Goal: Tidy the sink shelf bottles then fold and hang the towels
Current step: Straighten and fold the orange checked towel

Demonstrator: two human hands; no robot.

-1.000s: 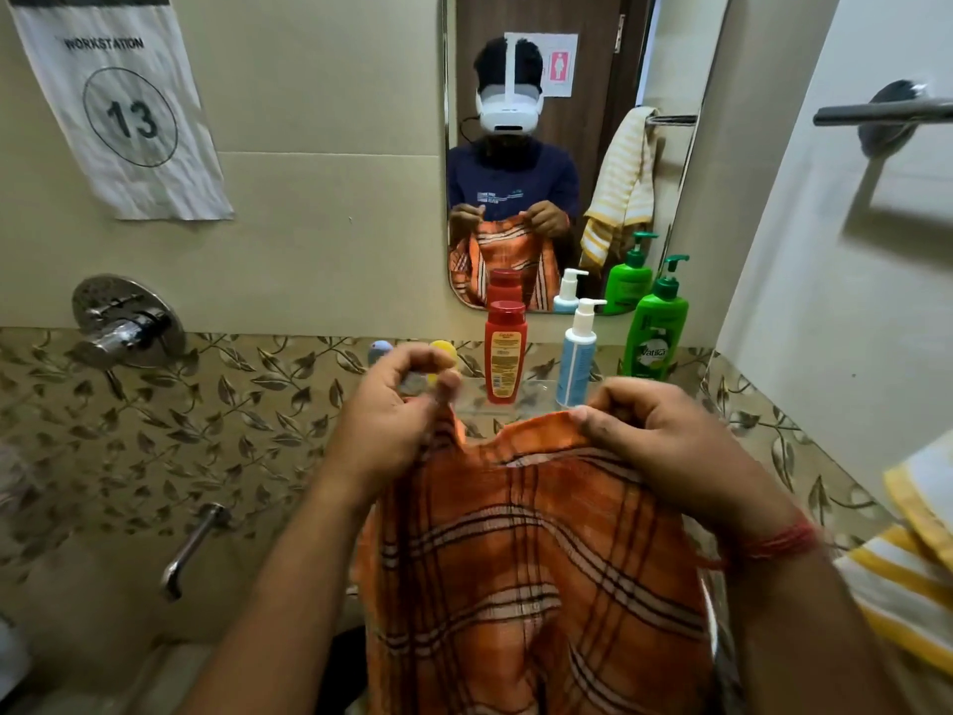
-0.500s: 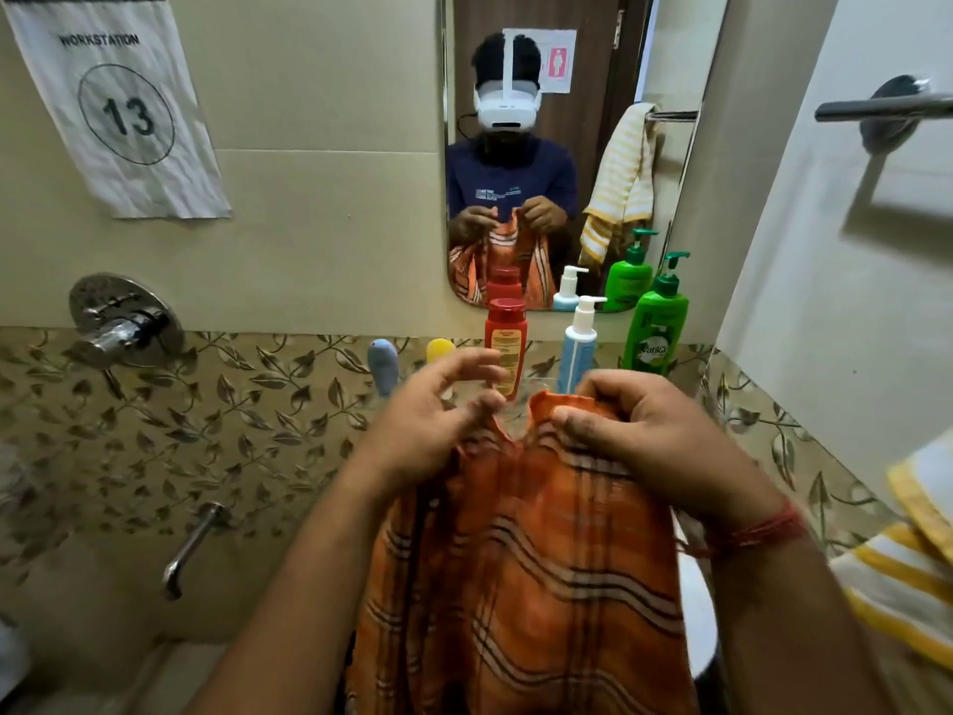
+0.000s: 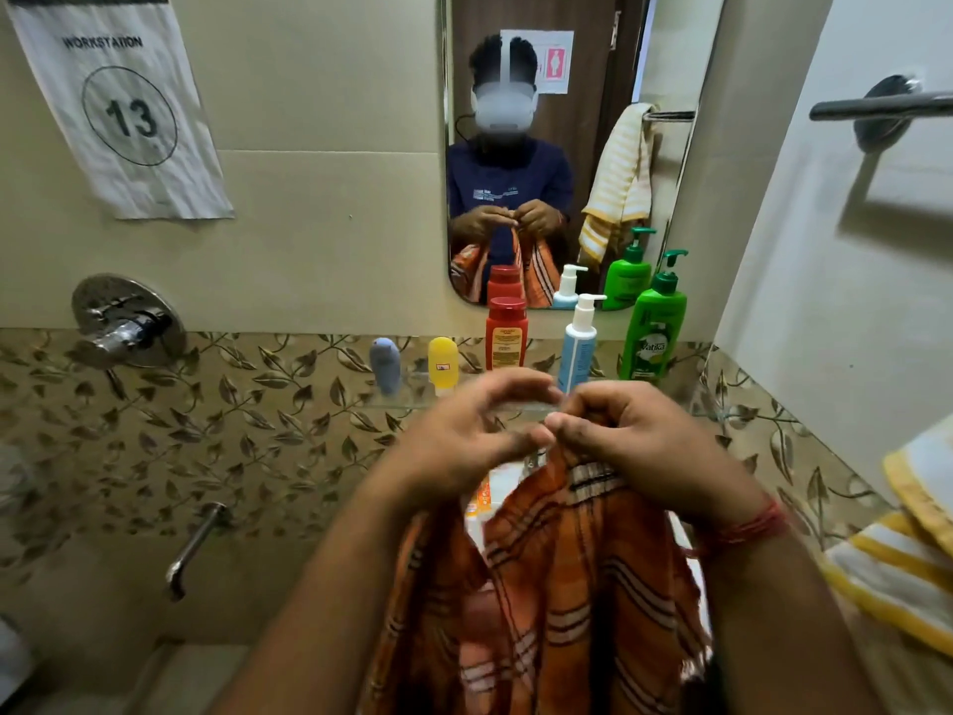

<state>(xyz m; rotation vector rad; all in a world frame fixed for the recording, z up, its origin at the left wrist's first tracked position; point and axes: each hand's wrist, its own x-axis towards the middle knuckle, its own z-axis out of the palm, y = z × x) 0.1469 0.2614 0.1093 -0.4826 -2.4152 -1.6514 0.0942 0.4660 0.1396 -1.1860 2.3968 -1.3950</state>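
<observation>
An orange plaid towel [image 3: 572, 585] hangs in front of me, folded in half lengthwise, its top corners gathered together. My left hand [image 3: 464, 441] and my right hand [image 3: 639, 446] meet at the top and pinch those corners, thumbs touching. Behind them, on a glass shelf [image 3: 412, 402], stand a grey-blue tube [image 3: 385, 363], a yellow tube [image 3: 443, 361], a red bottle [image 3: 506, 335], a white and blue pump bottle [image 3: 577, 348] and a green pump bottle [image 3: 652, 332]. A yellow striped towel [image 3: 907, 549] lies at the right edge.
A metal towel bar [image 3: 876, 106] is fixed high on the right wall. A mirror [image 3: 515, 147] hangs above the shelf. On the left wall are a chrome tap valve [image 3: 126, 322] and a spout [image 3: 193, 544]. A paper sign [image 3: 124, 110] hangs top left.
My hands have come together from about a towel's width apart, bringing the two top corners of the orange towel against each other, so the towel now hangs doubled.
</observation>
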